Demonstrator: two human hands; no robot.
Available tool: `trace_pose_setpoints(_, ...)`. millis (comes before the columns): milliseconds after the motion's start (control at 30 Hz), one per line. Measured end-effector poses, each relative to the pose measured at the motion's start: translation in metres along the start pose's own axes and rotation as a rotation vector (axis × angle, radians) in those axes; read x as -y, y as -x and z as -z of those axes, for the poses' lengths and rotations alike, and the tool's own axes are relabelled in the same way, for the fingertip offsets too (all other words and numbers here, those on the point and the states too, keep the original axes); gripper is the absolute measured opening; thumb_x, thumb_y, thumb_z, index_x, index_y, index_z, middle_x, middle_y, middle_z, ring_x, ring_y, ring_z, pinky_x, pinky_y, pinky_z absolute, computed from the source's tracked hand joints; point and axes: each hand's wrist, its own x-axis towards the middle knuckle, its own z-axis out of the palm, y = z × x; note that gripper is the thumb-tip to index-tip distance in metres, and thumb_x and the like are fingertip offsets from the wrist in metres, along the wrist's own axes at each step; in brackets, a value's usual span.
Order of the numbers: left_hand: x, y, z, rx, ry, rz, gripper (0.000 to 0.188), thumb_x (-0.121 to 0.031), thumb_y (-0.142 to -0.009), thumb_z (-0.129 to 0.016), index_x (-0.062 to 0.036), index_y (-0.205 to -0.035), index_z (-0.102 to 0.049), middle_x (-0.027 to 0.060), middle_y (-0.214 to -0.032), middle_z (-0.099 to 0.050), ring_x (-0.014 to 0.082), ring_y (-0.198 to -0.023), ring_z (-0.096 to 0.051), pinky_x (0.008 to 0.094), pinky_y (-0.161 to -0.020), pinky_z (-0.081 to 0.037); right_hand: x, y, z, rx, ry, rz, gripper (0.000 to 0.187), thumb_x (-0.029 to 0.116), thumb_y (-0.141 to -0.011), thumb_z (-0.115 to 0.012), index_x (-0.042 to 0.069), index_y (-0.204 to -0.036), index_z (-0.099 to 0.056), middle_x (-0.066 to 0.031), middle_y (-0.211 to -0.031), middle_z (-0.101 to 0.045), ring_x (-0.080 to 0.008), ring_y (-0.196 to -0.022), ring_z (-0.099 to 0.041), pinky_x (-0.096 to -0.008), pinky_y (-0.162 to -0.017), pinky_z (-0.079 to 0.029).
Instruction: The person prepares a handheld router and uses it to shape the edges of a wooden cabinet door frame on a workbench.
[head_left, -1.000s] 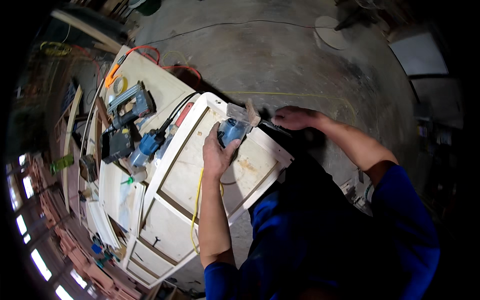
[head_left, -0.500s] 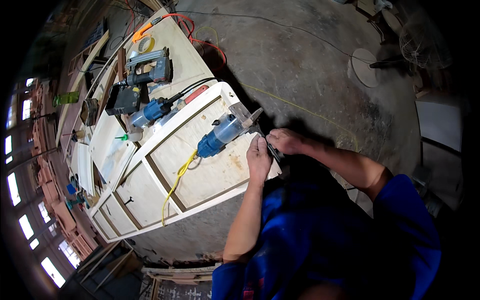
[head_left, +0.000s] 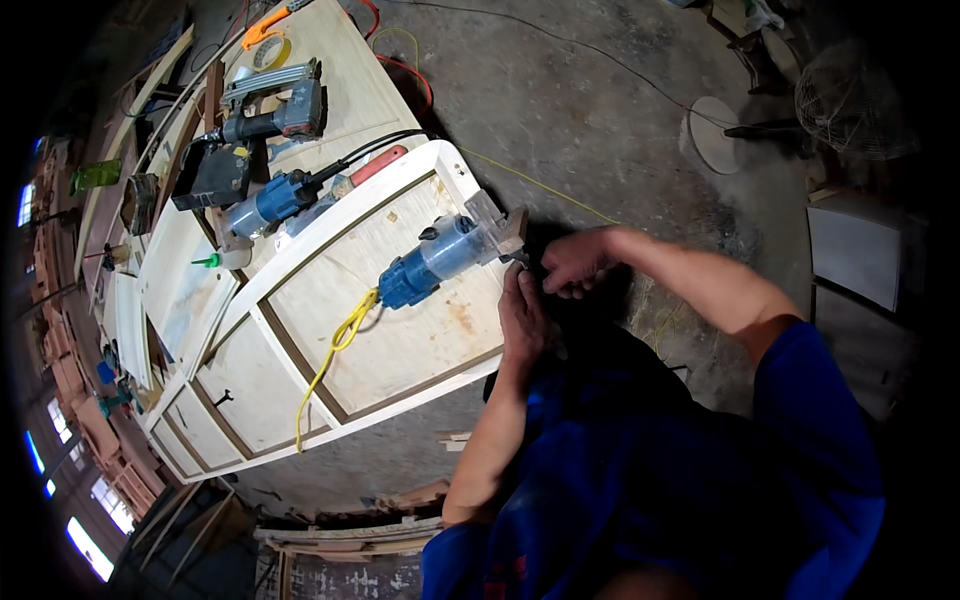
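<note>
A blue trim router with a clear base lies on its side on the white-edged wooden frame panel, a yellow cord tied to its tail. Just past its base plate, my left hand is closed, fingers pressed together, beside a small dark metal part. My right hand is curled into a grip right beside it, off the panel's end. What either hand grips is hidden by the fingers and the shadow.
A second blue power tool, a red-handled tool, a nail gun, a tape roll and an orange air blow gun lie farther left. Cables cross the floor. A fan stands at the far right.
My right hand has turned into a tighter curl, and its forearm has swung up. The dark slim tool between my hands is now mostly hidden. The view has shifted slightly.
</note>
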Motion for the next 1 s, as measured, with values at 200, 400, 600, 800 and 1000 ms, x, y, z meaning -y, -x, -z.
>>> trace_pose_setpoints(200,0.004,-0.001,-0.007,-0.109,-0.168,0.085,0.036,-0.029,-0.110,-0.038,0.0000,-0.116,-0.058,0.0272,-0.088,-0.066,0.0495,-0.080,-0.063,0.0529,-0.068,-0.048,0.019,-0.012,0.019,0.243,0.054,-0.149,0.031,0.031,-0.092,-0.062,0.002,-0.081,-0.068,-0.0056,-0.077,-0.069,-0.0142,-0.064,-0.062,-0.0278,-0.056,-0.048)
trace_pose_setpoints(400,0.005,0.001,-0.010,-0.119,-0.249,0.100,0.032,-0.026,-0.109,-0.037,-0.0012,-0.104,-0.057,0.0293,-0.085,-0.065,0.0540,-0.078,-0.060,0.0591,-0.065,-0.043,0.026,-0.017,0.021,0.225,0.166,-0.154,0.027,0.031,-0.089,-0.065,0.005,-0.080,-0.068,-0.0038,-0.073,-0.066,-0.0117,-0.061,-0.058,-0.0271,-0.053,-0.045)
trace_pose_setpoints(600,0.013,0.002,-0.015,-0.168,-0.251,0.019,0.032,-0.025,-0.108,-0.037,-0.0010,-0.100,-0.056,0.0292,-0.082,-0.063,0.0540,-0.076,-0.058,0.0593,-0.065,-0.042,0.030,-0.013,0.016,0.201,0.145,-0.180,0.021,0.026,-0.085,-0.070,0.007,-0.075,-0.065,-0.0005,-0.065,-0.060,-0.0113,-0.052,-0.053,-0.0266,-0.046,-0.039)
trace_pose_setpoints(800,0.013,0.003,-0.011,-0.142,-0.306,0.036,0.034,-0.025,-0.109,-0.034,-0.0013,-0.098,-0.055,0.0285,-0.082,-0.062,0.0539,-0.077,-0.058,0.0592,-0.065,-0.042,0.023,-0.014,0.010,0.128,0.206,-0.102,0.030,0.031,-0.084,-0.067,0.007,-0.067,-0.066,-0.0032,-0.060,-0.060,-0.0134,-0.055,-0.055,-0.0297,-0.052,-0.042)
trace_pose_setpoints(1000,0.000,0.003,-0.011,-0.142,-0.196,0.102,0.035,-0.026,-0.109,-0.033,-0.0025,-0.096,-0.055,0.0261,-0.081,-0.063,0.0509,-0.076,-0.060,0.0532,-0.064,-0.046,0.002,-0.022,0.016,0.289,-0.002,-0.045,0.030,0.032,-0.091,-0.064,0.007,-0.074,-0.067,-0.0026,-0.068,-0.064,-0.0140,-0.058,-0.057,-0.0310,-0.055,-0.045)
